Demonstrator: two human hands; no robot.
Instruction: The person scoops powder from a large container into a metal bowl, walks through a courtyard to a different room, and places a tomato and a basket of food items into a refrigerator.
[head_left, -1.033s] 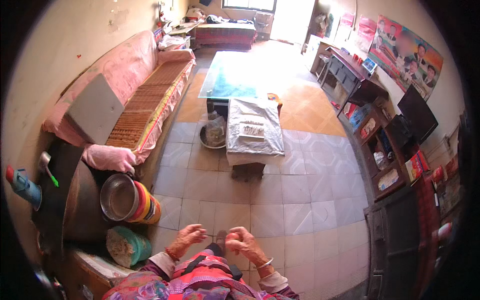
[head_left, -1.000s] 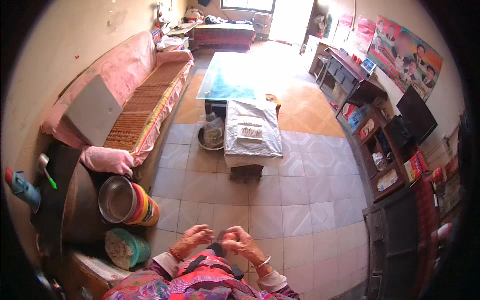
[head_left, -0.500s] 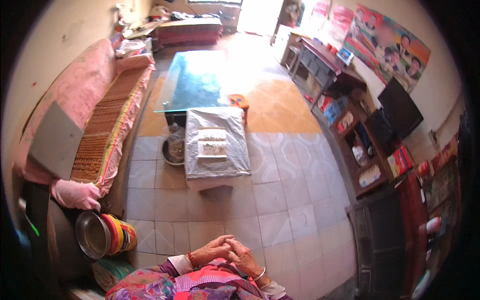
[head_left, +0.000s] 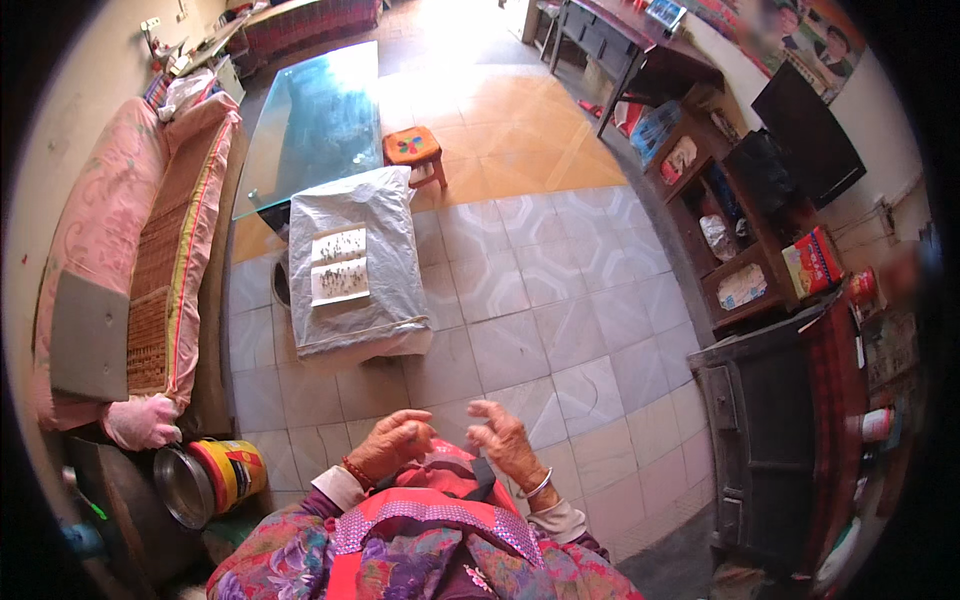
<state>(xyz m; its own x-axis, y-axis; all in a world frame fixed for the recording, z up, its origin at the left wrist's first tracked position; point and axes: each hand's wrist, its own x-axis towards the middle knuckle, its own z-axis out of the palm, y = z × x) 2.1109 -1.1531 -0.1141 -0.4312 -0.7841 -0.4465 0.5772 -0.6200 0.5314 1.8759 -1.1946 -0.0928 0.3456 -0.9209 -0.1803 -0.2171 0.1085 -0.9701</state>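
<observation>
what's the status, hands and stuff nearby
Left hand curled, contents unclear. Right hand loosely open, apart from left. Red apron close by. Covered table ahead.

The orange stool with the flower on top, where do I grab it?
Probably hold the orange stool by the right edge of its seat, coming from the right. It stands upright with a flat top; the glass table crowds its left, while orange floor tiles lie to its right.
</observation>
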